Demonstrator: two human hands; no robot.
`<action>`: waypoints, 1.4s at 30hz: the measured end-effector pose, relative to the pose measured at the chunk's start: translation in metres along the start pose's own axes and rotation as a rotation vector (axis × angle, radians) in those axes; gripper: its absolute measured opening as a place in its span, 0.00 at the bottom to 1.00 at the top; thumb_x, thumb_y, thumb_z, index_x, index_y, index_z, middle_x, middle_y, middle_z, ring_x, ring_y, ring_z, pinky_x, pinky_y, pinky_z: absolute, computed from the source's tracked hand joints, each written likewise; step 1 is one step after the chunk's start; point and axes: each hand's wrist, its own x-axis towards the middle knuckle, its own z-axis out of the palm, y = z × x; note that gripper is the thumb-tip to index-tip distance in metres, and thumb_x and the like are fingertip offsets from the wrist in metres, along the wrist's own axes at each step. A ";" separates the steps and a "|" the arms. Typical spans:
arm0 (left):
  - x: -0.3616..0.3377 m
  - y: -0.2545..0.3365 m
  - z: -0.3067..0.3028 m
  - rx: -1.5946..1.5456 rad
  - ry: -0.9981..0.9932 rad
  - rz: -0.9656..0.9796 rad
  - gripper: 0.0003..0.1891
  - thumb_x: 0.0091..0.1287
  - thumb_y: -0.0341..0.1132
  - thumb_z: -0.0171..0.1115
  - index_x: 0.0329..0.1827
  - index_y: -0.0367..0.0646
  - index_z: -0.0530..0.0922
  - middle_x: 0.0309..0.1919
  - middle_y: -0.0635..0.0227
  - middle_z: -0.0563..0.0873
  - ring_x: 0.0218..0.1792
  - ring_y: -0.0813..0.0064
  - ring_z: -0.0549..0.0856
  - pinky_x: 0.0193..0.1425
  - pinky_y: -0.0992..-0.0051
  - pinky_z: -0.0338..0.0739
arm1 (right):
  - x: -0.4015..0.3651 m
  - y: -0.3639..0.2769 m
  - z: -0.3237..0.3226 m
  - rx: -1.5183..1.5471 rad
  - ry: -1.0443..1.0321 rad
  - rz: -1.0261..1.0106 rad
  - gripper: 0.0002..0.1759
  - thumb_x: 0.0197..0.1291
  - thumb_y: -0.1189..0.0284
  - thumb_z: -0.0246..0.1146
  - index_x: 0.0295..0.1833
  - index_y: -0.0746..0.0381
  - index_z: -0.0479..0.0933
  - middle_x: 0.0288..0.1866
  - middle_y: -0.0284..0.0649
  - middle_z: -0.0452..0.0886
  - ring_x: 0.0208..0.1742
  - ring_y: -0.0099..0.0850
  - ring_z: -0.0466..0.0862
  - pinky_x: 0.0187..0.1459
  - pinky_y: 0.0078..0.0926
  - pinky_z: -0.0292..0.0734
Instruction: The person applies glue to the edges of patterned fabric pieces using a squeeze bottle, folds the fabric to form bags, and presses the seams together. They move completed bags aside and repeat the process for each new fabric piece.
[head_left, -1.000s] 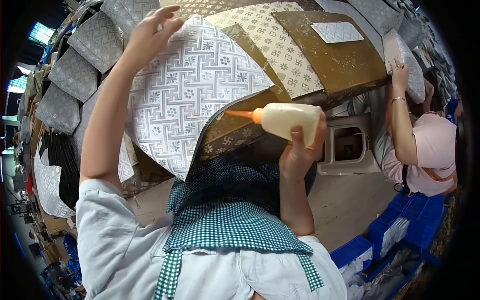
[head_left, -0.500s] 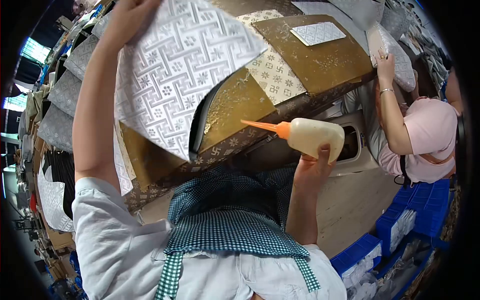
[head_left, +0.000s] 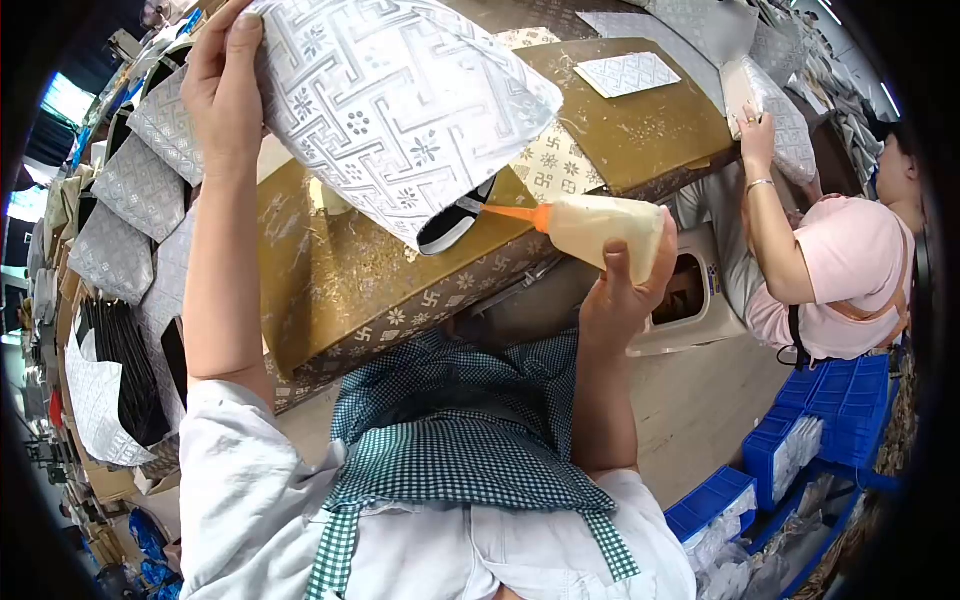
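My left hand (head_left: 225, 95) is closed on the upper left edge of a white and silver patterned sheet (head_left: 395, 120), raised and tilted over the bench. At its lower corner the sheet curls, and a black underside (head_left: 450, 228) with a pale strip shows there. In my right hand (head_left: 622, 300) is a squeeze glue bottle (head_left: 598, 228) with whitish contents, lying nearly level. Its orange nozzle (head_left: 520, 213) points left, the tip right at the black opening of the sheet's corner. Below lies a brown board (head_left: 350, 285) spattered with dried glue.
A second brown board (head_left: 640, 135) carries a small patterned piece (head_left: 628, 74). Patterned sheets (head_left: 125, 255) overlap at the left, beside a black stack (head_left: 125, 365). A co-worker in a pink top (head_left: 850, 255) handles a patterned piece at the right. Blue crates (head_left: 835, 425) stand on the floor.
The patterned sheet has risen and tipped so that its corner curls and shows the black underside. The bottle has moved left and up, bringing its nozzle tip to that corner.
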 end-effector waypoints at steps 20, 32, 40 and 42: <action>0.000 -0.010 0.001 0.104 -0.071 0.149 0.17 0.77 0.39 0.51 0.59 0.38 0.79 0.51 0.67 0.85 0.47 0.85 0.81 0.50 0.86 0.74 | 0.001 0.006 -0.003 0.008 -0.051 0.101 0.36 0.58 0.74 0.71 0.70 0.63 0.64 0.64 0.40 0.70 0.63 0.31 0.72 0.63 0.32 0.72; -0.005 0.006 0.021 0.125 -0.097 0.210 0.15 0.75 0.36 0.55 0.58 0.38 0.80 0.47 0.69 0.85 0.44 0.87 0.80 0.49 0.87 0.73 | -0.011 0.020 -0.010 -0.100 -0.062 0.107 0.38 0.56 0.76 0.71 0.71 0.61 0.62 0.64 0.40 0.69 0.63 0.32 0.72 0.63 0.33 0.72; -0.006 -0.002 0.013 0.212 -0.053 0.126 0.20 0.73 0.36 0.59 0.65 0.40 0.75 0.46 0.69 0.84 0.43 0.88 0.80 0.48 0.87 0.74 | -0.013 0.017 -0.010 -0.003 -0.046 0.124 0.38 0.57 0.75 0.71 0.71 0.61 0.62 0.63 0.40 0.69 0.62 0.33 0.73 0.63 0.33 0.73; -0.004 -0.003 0.007 0.262 -0.043 0.029 0.22 0.73 0.39 0.60 0.67 0.40 0.74 0.45 0.68 0.85 0.42 0.87 0.80 0.48 0.87 0.74 | -0.013 0.017 -0.010 -0.002 -0.027 0.120 0.38 0.58 0.75 0.70 0.71 0.61 0.61 0.63 0.41 0.69 0.62 0.33 0.73 0.63 0.33 0.73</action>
